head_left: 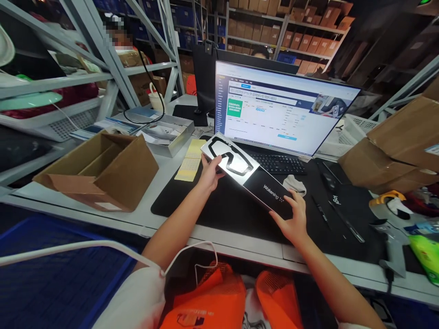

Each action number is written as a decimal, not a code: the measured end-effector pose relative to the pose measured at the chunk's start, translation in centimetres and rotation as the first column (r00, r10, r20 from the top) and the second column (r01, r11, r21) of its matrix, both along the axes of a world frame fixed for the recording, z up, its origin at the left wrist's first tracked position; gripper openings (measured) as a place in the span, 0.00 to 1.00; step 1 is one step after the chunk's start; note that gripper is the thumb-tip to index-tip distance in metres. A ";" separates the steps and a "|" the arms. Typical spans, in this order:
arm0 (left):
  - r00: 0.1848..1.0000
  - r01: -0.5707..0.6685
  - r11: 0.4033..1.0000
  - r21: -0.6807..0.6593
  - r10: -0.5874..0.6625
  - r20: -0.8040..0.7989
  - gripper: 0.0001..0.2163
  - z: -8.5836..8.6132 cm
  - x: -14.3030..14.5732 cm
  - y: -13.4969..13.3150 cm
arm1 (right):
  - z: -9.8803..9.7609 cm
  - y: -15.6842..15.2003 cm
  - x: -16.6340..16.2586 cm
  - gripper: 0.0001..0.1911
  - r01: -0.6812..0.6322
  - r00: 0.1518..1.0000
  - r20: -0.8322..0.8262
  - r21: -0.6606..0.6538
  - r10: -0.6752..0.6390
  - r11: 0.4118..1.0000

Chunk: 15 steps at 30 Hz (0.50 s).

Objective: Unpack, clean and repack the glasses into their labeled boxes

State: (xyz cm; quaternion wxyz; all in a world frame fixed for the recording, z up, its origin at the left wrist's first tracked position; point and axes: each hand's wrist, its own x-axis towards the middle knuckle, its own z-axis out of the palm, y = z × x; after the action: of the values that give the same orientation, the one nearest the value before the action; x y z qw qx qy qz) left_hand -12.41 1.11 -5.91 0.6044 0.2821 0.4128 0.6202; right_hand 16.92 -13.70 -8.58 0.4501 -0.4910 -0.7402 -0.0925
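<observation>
A long, narrow product box [252,176], half silver and half black with "Wakening" printed on it, is held at a slant above the black desk mat [219,205]. My left hand [210,172] grips its upper left end, the thumb lying on the silver face. Around the lower right end my right hand [294,214] is closed, fingers on the far edge and thumb on the near one. Behind the box stand a keyboard [277,163] and a lit monitor [274,114]. Yellow paper sheets [189,162] lie left of my left hand.
On the left sits an open cardboard box [106,176], with a grey tray of papers [166,135] behind it. Stacked cartons [398,141], a mouse [328,182], pens [320,211] and a scanner [391,246] are on the right. A white cable [85,244] crosses my left arm.
</observation>
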 end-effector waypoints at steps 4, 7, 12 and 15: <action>1.000 0.002 1.000 -0.008 -0.002 -0.003 0.39 0.2 0.0 -0.1 | -0.3 0.0 0.0 0.30 -0.013 1.000 -0.022 0.005 0.013 1.000; 0.998 0.049 0.998 -0.026 -0.048 0.031 0.37 0.0 0.2 -0.2 | -0.2 -0.1 -0.3 0.30 -0.010 1.000 -0.012 0.013 0.010 1.000; 0.991 0.085 0.996 -0.038 -0.081 0.109 0.35 0.0 0.7 -0.5 | 0.7 -0.2 -0.5 0.24 0.027 0.997 0.070 -0.014 -0.026 1.000; 0.996 0.017 1.000 0.019 -0.018 0.082 0.36 0.3 0.3 -0.5 | 0.9 -0.4 -0.5 0.22 0.039 0.993 0.115 -0.045 -0.034 0.998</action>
State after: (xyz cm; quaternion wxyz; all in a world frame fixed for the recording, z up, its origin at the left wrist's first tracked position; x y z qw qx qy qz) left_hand -12.08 0.60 -5.62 0.6238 0.2653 0.3794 0.6297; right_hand 16.40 -14.06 -7.72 0.3937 -0.5089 -0.7574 -0.1112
